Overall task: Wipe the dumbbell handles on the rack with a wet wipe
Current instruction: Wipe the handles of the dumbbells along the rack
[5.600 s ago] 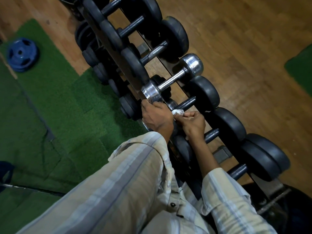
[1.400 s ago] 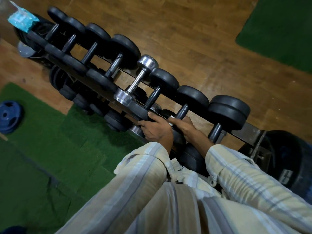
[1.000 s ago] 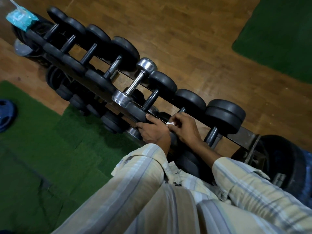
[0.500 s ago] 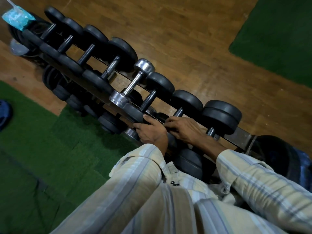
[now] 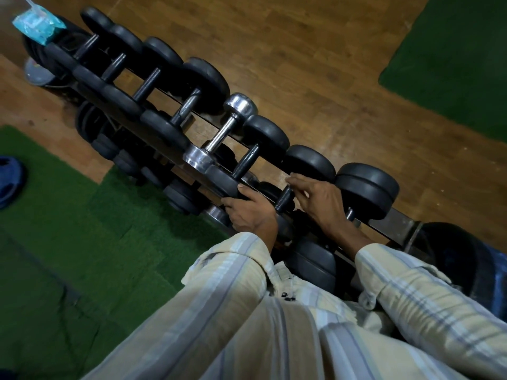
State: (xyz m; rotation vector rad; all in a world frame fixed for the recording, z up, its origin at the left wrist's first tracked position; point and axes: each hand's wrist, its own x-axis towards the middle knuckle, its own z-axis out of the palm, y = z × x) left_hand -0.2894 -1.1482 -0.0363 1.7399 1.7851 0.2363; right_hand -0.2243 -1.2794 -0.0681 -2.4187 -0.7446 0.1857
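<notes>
Up close: left hand (image 5: 248,211) clamped over a black dumbbell head (image 5: 223,182) on the rack (image 5: 395,223); right hand (image 5: 319,200) just beside the short black handle (image 5: 284,198), fingers extended, wipe perhaps tucked beneath, unseen.

A long dark metal rack (image 5: 395,219) runs diagonally from upper left to lower right, carrying a row of dumbbells laid crosswise side by side, with more on a lower tier. Most are black with round rubber heads and dark handles, such as the black dumbbell (image 5: 248,160) near the middle; just left of it lies one chrome dumbbell (image 5: 219,134) with a shiny knurled handle. A blue wet-wipe packet (image 5: 37,26) rests on the rack's far upper-left end; no loose wipe can be made out.
</notes>
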